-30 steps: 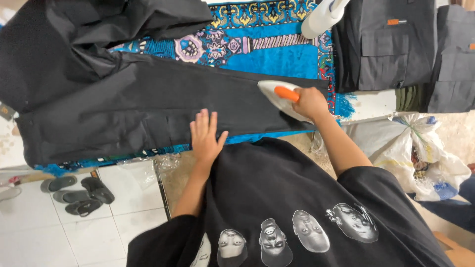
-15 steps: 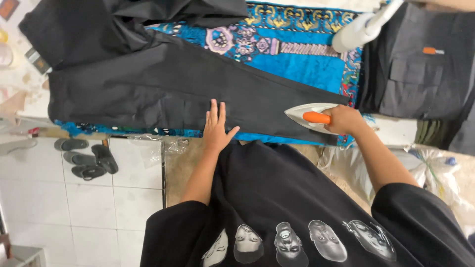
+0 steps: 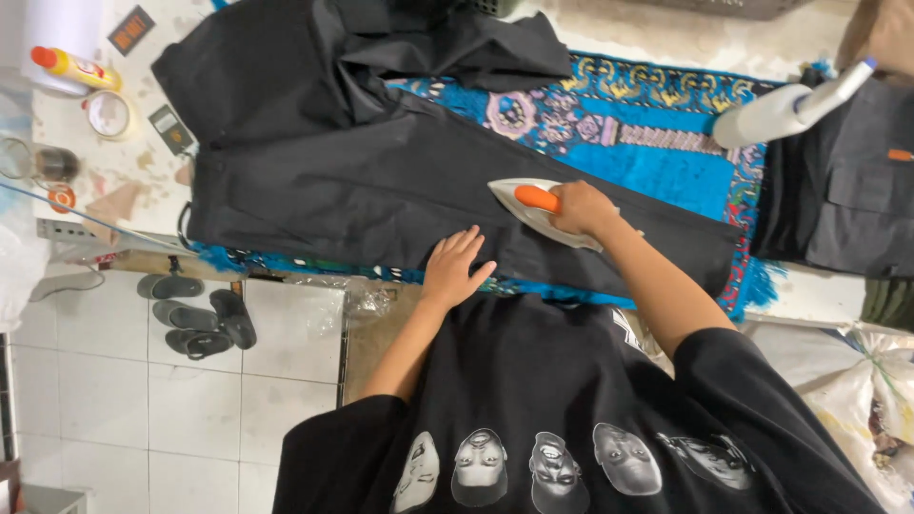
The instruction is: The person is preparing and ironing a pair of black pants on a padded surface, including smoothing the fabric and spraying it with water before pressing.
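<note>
A: Step in hand, as I read it: pressing the black trousers (image 3: 381,200), laid flat over the blue patterned rug (image 3: 657,162). Your right hand (image 3: 583,209) is wrapped shut around the orange handle of the iron (image 3: 533,207), soleplate down on the leg, nose toward the waistband.

B: And the left?

A: Your left hand (image 3: 455,268) lies open, fingers spread, palm flat on the cloth just beside the iron, near the table edge.

B: Next move?

A: My judgement: keep that palm clear of the soleplate and hold the fabric taut. The bunched dark cloth (image 3: 457,43) near the waistband sits well apart; white spray bottle (image 3: 781,109) stands off right.
</note>
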